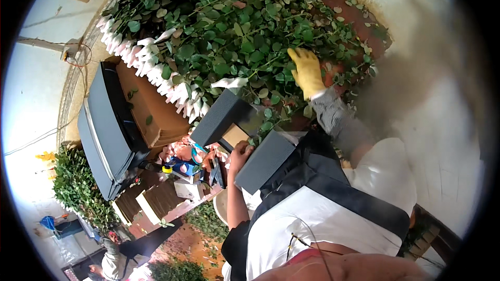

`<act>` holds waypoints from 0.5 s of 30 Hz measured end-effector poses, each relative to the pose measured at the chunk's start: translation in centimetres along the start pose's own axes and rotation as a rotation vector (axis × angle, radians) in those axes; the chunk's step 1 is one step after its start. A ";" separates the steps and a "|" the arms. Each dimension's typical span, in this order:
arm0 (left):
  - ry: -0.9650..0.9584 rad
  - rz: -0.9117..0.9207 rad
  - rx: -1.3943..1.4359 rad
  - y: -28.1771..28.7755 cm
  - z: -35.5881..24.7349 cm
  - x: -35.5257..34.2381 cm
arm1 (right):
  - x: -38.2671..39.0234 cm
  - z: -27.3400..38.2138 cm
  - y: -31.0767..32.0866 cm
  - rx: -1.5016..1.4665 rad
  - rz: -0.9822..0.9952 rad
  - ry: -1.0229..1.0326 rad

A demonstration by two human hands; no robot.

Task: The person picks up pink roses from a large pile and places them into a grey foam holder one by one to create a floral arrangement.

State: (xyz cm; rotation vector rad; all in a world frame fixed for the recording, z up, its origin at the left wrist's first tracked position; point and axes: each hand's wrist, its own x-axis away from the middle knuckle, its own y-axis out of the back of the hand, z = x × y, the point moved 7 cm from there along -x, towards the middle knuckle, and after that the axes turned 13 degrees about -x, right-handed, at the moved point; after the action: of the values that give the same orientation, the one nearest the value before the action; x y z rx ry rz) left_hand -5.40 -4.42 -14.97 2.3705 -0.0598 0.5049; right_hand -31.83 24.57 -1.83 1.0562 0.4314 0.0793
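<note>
My left hand (240, 156) is bare. Its fingers curl between two dark grey corrugated panels (264, 162), beside a brown cardboard piece (235, 136). A few green leaves show at the fingertips, and what the fingers hold is hidden. My right hand (306, 72), in a yellow glove, reaches over a large heap of leafy rose stems (229, 47). Its fingers are apart and rest on or just above the leaves; nothing shows in them. White sleeves (156, 75) cover the flower heads along the heap's left edge. One more white sleeve (229, 82) lies beyond the panels.
Left of the panels stands a brown cardboard box (148, 106) with dark grey sheets (107, 130) leaning by it. Stacked brown card (159, 203), a yellow-and-blue object (179, 167) and pinkish petals crowd the table's near left. More greenery (78, 187) and another person's sleeve (112, 263) appear lower left.
</note>
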 end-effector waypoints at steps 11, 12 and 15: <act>0.026 0.013 0.016 -0.4 -0.3 -0.8 | -3.7 -6.3 -13.4 -0.611 0.112 -0.300; 0.041 0.015 0.018 -0.5 -0.5 -0.8 | -4.1 -6.9 -13.8 -0.568 0.167 -0.286; 0.046 -0.013 -0.025 -0.3 1.5 -0.1 | -3.9 -6.8 -13.9 -0.801 0.291 -0.232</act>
State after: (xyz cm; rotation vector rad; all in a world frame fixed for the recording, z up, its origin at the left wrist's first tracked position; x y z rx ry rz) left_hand -4.98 -5.19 -16.17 2.3318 -0.0291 0.5494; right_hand -39.94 22.21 -15.37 0.3212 0.0112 0.3539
